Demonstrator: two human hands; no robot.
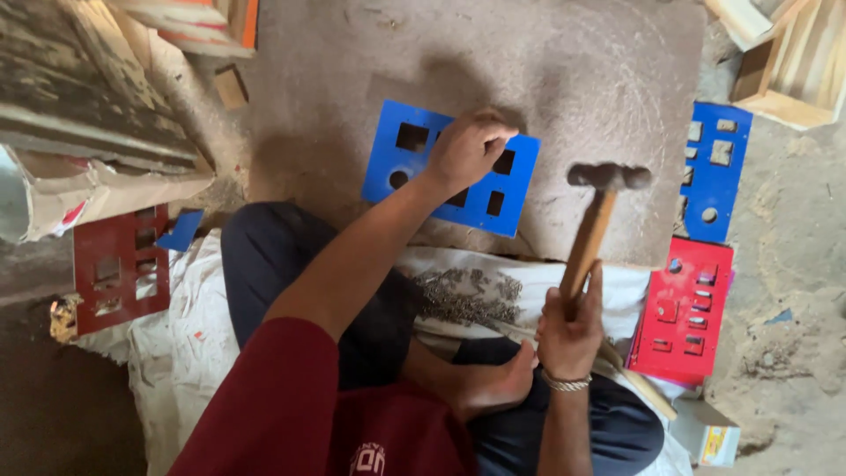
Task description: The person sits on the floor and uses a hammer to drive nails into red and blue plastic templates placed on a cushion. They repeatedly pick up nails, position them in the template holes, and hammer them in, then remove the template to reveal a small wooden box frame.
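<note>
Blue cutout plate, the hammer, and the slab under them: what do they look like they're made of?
Blue plate: probably thin painted sheet, metal or board; flat, glossy, clean-edged square and round cutouts. The left hand presses on it.
Hammer, in the right hand: pale bare-wood handle, dull grey head, likely steel.
Slab: likely stone or concrete; rough, matte grey-brown, scuffed.

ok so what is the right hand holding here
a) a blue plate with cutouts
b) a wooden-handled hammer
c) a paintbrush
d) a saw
b: the right hand grips the wooden handle of a hammer, its metal head raised over the stone slab, while the left hand rests on the blue plate.
</note>
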